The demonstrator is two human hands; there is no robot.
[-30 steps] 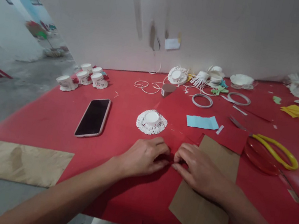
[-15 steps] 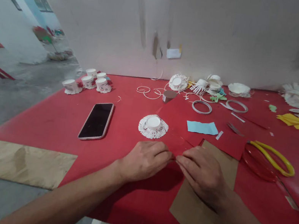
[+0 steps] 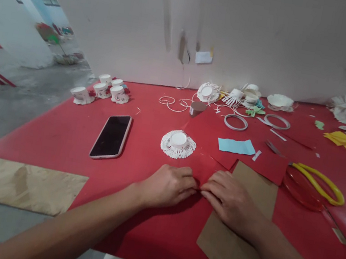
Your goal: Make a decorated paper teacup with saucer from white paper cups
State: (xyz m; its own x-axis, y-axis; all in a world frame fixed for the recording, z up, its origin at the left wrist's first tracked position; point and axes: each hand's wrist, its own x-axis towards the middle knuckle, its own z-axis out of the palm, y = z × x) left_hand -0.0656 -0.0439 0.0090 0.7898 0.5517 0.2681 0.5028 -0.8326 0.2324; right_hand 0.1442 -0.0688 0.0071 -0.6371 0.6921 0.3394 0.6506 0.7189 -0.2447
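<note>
Over the red table covering (image 3: 141, 159), my left hand (image 3: 171, 186) and my right hand (image 3: 230, 200) meet almost fingertip to fingertip. Both are closed in a pinch. A thin reddish bit seems to show between the tips, but the fingers hide most of it and I cannot tell what it is. My right forearm and palm lie over a brown cardboard sheet (image 3: 228, 251). Just beyond my left hand sits a white paper cup cut into a fringe (image 3: 178, 143), base up. A light blue paper strip (image 3: 236, 146) lies beyond my right hand.
A phone (image 3: 111, 136) lies at the left, with several small white cups (image 3: 101, 89) behind it. Scissors with yellow and red handles (image 3: 317, 182) rest at the right. Tape rings (image 3: 236, 122), a brown roll (image 3: 197, 108) and cut cups (image 3: 209, 92) stand near the wall.
Both hands have come slightly nearer to me, still pinching tip to tip. The camera view has shifted a little; the things on the table stay in place.
</note>
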